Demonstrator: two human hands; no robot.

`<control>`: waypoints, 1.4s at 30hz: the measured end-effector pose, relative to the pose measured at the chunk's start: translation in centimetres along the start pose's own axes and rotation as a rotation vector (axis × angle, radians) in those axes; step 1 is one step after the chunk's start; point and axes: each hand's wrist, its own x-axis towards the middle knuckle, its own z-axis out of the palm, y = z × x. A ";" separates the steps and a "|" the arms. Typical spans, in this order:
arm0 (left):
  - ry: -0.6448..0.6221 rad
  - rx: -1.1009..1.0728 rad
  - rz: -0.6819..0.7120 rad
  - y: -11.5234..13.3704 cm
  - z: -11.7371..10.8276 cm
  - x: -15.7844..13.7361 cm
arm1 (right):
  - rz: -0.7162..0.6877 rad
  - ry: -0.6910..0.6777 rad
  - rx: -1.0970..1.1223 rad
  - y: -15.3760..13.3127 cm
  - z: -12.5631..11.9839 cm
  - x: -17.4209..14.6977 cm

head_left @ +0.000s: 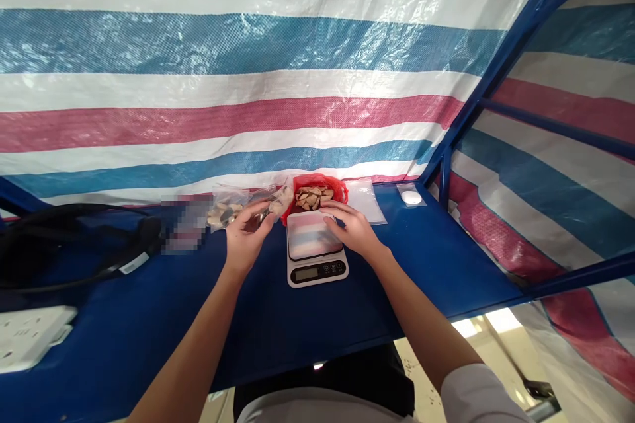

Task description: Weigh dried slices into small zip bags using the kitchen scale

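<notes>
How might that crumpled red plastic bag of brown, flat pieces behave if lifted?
The bag would probably sag, as its rim looks thin and wrinkled. The pieces could shift or spill, lying loose at its open mouth.

Scale display (306, 273) too small to read; power strip (32, 338) cut by left edge.

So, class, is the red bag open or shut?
The red bag is open: its mouth is spread, showing brown pieces inside.

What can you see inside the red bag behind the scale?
Brown pieces show in the open red bag; the top ones cover whatever lies beneath, so that cannot be seen.
</notes>
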 end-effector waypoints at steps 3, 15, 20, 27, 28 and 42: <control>0.022 -0.280 -0.176 -0.5 0.9 -0.2 | 0.057 0.031 0.130 -0.7 1.3 1.2; -0.078 -0.586 -0.506 -1.0 2.4 -1.0 | 0.477 0.150 0.656 1.1 5.1 1.4; -0.123 -0.540 -0.554 -0.9 2.3 -1.3 | 0.510 0.166 0.741 0.3 4.6 1.6; -0.067 -0.539 -0.601 -1.9 1.7 -1.4 | 0.564 0.225 0.796 0.4 4.1 1.4; -0.028 -0.529 -0.605 -2.1 1.6 -1.4 | 0.592 0.221 0.800 0.3 4.0 1.4; -0.011 0.393 0.122 -0.3 -0.8 -0.9 | 0.566 0.094 0.716 0.0 4.1 2.3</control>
